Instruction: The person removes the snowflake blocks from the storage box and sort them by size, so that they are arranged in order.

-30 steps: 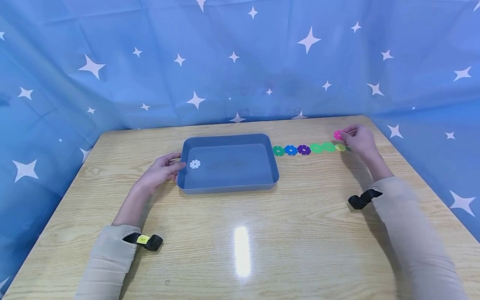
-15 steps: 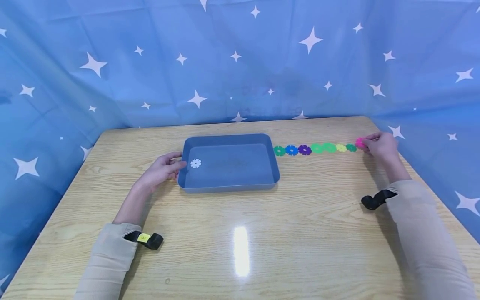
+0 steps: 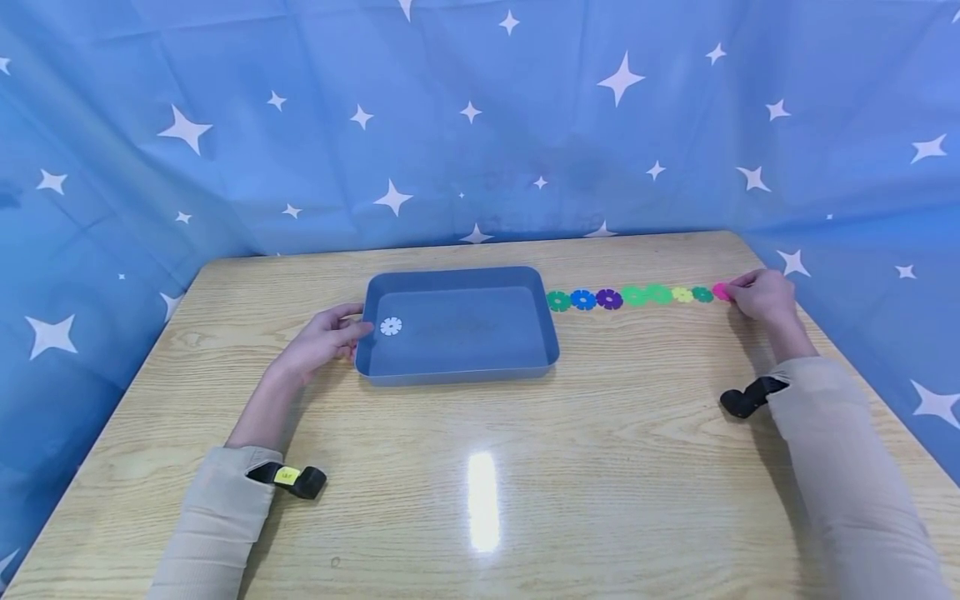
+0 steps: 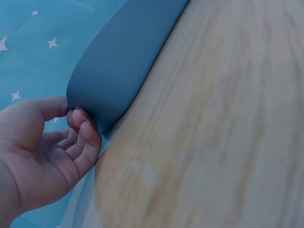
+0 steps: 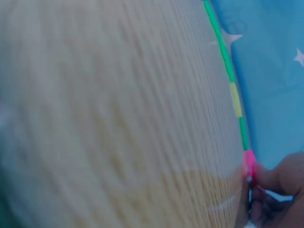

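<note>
My right hand (image 3: 767, 297) pinches a pink snowflake disc (image 3: 722, 291) at the right end of a row of notched discs lying on the table. Beside the pink piece lies a dark green disc (image 3: 702, 294), then a yellow one (image 3: 682, 295). In the right wrist view the pink disc (image 5: 249, 163) is low, at or close to the tabletop. My left hand (image 3: 324, 342) grips the left end of a blue-grey tray (image 3: 465, 333), thumb over its rim and fingers outside. A white disc (image 3: 391, 326) lies in the tray near that thumb.
Leftward the row continues with light green discs (image 3: 647, 294), a purple disc (image 3: 609, 299), a blue disc (image 3: 582, 300) and a green disc (image 3: 558, 301) close to the tray's right wall. A starry blue curtain (image 3: 450, 150) stands behind the wooden table (image 3: 600, 467).
My right hand has moved right and lowered the pink disc to the end of the row, uncovering the yellow and dark green discs. My left hand and the tray stay put.
</note>
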Demonstrator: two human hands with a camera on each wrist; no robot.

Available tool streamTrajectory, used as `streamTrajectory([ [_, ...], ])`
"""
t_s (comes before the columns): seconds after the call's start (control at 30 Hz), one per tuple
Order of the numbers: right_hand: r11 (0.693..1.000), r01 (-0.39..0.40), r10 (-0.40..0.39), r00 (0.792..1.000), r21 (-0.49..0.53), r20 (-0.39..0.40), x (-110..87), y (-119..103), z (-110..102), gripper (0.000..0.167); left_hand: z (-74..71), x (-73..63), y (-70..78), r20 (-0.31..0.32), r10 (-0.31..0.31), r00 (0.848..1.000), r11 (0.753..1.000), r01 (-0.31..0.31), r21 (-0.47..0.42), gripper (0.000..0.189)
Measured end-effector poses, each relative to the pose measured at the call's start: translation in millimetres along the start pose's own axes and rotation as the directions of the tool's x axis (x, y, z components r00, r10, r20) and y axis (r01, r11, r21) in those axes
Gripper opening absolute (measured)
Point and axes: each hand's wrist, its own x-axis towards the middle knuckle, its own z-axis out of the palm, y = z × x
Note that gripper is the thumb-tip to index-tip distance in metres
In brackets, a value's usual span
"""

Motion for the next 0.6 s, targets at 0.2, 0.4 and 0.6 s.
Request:
streamTrajectory([
  [0.2, 1.000, 0.023, -0.023, 1.000, 0.003, -0.005, -2.4, -2.7, -0.7, 0.042, -0.4, 0.2, -0.4, -0.007, -0.004, 1.000, 1.000, 0.004, 0.001, 0.061],
  [0.4, 1.000, 0.014, -0.014, 1.000, 0.024, 0.003, -3.4, -4.0, -2.3, 0.044, -0.2, -0.4, 0.0, -0.010, -0.007, 1.000, 1.000, 0.007, 0.004, 0.061],
  [0.6, 0.997, 0.030, -0.029, 0.999, 0.064, -0.020, -2.2, -8.3, -2.5, 0.042, 0.7, -0.7, 1.0, -0.006, -0.005, 1.000, 1.000, 0.005, -0.004, 0.060],
])
